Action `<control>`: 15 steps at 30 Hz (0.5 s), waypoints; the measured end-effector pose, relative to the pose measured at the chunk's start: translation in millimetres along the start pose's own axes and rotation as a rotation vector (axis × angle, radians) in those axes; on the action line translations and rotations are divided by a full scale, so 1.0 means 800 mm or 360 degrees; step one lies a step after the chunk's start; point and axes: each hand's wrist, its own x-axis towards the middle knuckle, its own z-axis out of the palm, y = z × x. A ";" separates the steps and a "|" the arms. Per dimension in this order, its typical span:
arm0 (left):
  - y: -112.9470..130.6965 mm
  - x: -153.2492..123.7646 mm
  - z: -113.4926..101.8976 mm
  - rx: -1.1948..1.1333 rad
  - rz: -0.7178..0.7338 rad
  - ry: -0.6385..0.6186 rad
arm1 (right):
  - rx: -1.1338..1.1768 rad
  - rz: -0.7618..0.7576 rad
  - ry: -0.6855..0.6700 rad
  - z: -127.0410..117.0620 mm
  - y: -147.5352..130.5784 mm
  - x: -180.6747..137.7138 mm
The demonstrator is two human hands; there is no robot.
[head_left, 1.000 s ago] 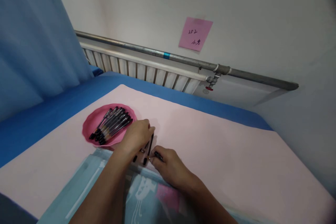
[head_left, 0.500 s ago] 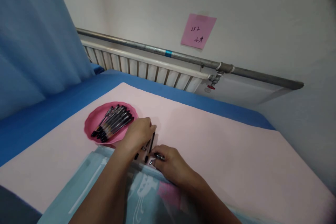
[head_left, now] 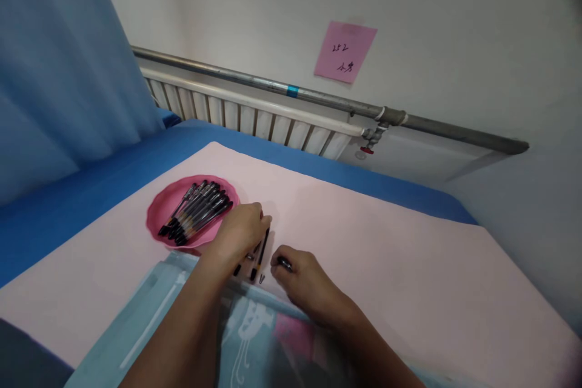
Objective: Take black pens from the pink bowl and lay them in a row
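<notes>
My left hand rests with curled fingers on a few black pens lying on the pink sheet, just right of a pink dish. My right hand is closed around a small dark pen cap, a short way right of the pens' tips. One pen tip shows bare and pointed near the sheet's front. The pink dish holds several capped black pens laid side by side.
A pale blue printed cloth or bag lies under my forearms at the near edge. A blue mattress borders the pink sheet. Behind stand a white radiator, a metal pipe, a pink note and a blue curtain.
My right hand has drawn a little to the right, away from the pens, with the dark cap in its fingers. A bare pen tip is now exposed. My left hand stays on the pens.
</notes>
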 end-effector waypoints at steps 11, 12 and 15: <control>0.002 0.000 -0.002 -0.0021 -0.0028 -0.0025 | 0.0117 0.0015 0.0225 0.004 0.015 0.003; 0.002 0.000 -0.002 -0.0022 -0.0029 -0.0025 | 0.0061 -0.0003 0.0199 0.002 0.013 0.001; 0.002 0.001 -0.002 -0.0016 -0.0025 -0.0031 | -0.0085 -0.0076 0.0110 -0.002 0.007 -0.001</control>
